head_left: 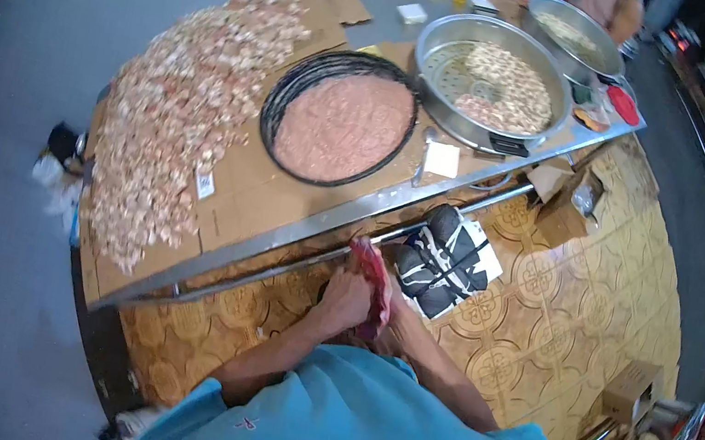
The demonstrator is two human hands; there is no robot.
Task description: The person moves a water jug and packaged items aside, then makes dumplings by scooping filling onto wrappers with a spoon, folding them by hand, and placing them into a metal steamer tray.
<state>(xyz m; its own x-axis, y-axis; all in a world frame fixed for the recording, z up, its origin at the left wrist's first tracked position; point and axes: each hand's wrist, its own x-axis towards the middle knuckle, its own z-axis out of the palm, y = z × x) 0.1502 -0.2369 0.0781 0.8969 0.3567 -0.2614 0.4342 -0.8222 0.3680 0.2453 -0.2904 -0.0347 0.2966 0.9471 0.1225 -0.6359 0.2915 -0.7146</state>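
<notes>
In front of my chest, beside the table's front edge, is a crumpled red and pink cloth (pixel 374 291). My left hand (pixel 344 300) is closed on its left side. Close against its right side is my right hand (pixel 399 312), with its fingers hidden behind the cloth. A round black-lined basin (pixel 269 136) of pink minced filling (pixel 345 126) stands on the table beyond my hands. Just past my hands, below table height, sits a dark bundle with white straps (pixel 441 258).
Many small pale pink pieces (pixel 183 117) cover cardboard on the left. A metal steamer pan (pixel 444 35) holds similar pieces at right; a second metal pan (pixel 599 56) is near another person (pixel 608 4). Cardboard boxes (pixel 565 220) and a metal rail (pixel 269 273) are below the tabletop.
</notes>
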